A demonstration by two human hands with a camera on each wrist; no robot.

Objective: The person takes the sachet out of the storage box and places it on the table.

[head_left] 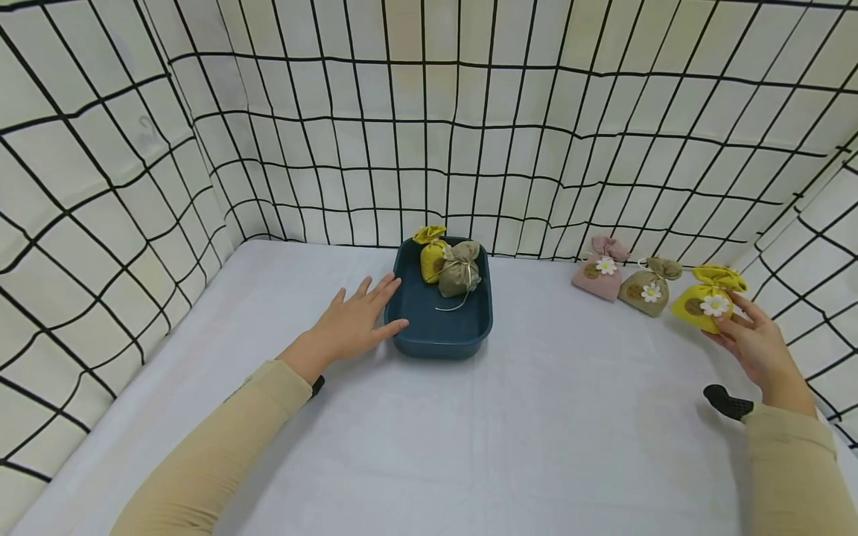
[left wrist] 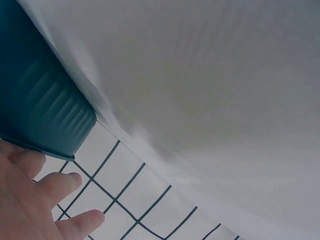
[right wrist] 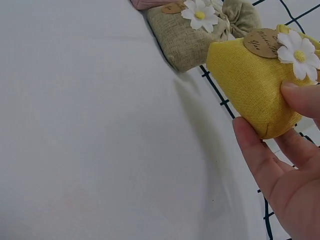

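My right hand [head_left: 757,346] grips a small yellow cloth pouch [head_left: 704,304] between thumb and fingers. A white flower and a round brown label [right wrist: 262,43] decorate the pouch. Left of it lie a grey-green pouch [head_left: 645,292] and a pink pouch [head_left: 596,277], each with a white flower. With fingers spread, my left hand [head_left: 351,324] rests at the left rim of a dark blue plastic bin [head_left: 439,348]. Inside the bin, toward the back, sit another yellow pouch [head_left: 430,260] and a grey-green drawstring pouch [head_left: 458,274] with a loose white string.
A black wire grid [head_left: 375,141] stands along the back and both sides of the white-covered table [head_left: 469,447]. The three pouches at the right lie close to the back grid. A black strap piece [head_left: 727,402] shows at the right wrist.
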